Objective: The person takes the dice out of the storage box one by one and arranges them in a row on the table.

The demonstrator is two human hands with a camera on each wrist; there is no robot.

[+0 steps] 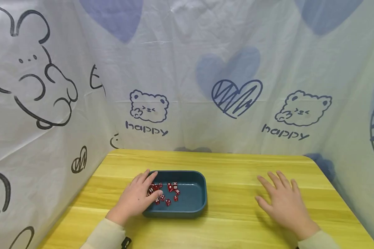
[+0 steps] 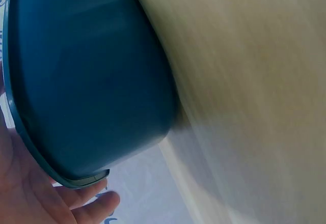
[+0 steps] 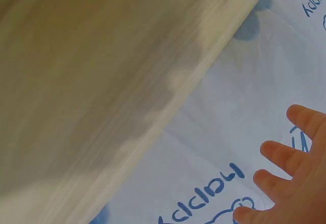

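Observation:
A dark teal tray (image 1: 190, 202) with rounded corners stands on the table in the head view. Several red dice with white dots (image 1: 168, 202) lie in its left half. My left hand (image 1: 135, 197) is over the tray's left end, its fingers loosely extended near the far rim and its thumb above the dice. Part of the dice is hidden under that hand. In the left wrist view the outer wall of the tray (image 2: 91, 81) fills the left side, with relaxed fingers (image 2: 97, 208) past the rim. Well to the right of the tray, my right hand (image 1: 283, 204) hovers with spread fingers, holding nothing.
The yellow wood-grain table (image 1: 230, 180) reaches back to a pale curtain (image 1: 184, 69) printed with hearts and bears. More of this cloth hangs along the left and right sides.

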